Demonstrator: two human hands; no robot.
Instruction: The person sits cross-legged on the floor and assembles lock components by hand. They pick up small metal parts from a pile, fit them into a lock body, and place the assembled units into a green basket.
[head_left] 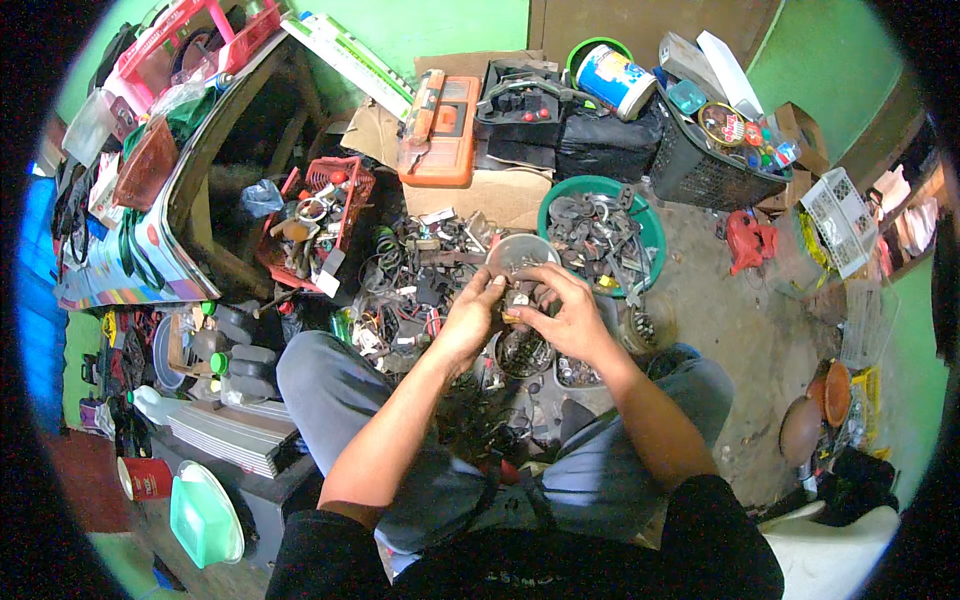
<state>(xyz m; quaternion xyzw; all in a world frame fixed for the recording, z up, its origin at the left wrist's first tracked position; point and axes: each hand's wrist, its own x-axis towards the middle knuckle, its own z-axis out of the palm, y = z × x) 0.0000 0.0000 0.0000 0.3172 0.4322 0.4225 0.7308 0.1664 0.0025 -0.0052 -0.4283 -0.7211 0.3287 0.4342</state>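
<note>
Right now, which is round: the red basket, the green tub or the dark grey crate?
The green tub, just beyond the right hand: its rim is circular, while the red basket and dark grey crate have corners.

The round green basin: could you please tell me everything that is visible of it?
The round green basin looks like plastic, its inner wall showing beside the contents. It stands upright on the floor, beyond the right hand, holding a heap of mixed parts, mostly dark and grey, that hides its bottom. Whether the cardboard beside it touches it, I cannot tell.
</note>
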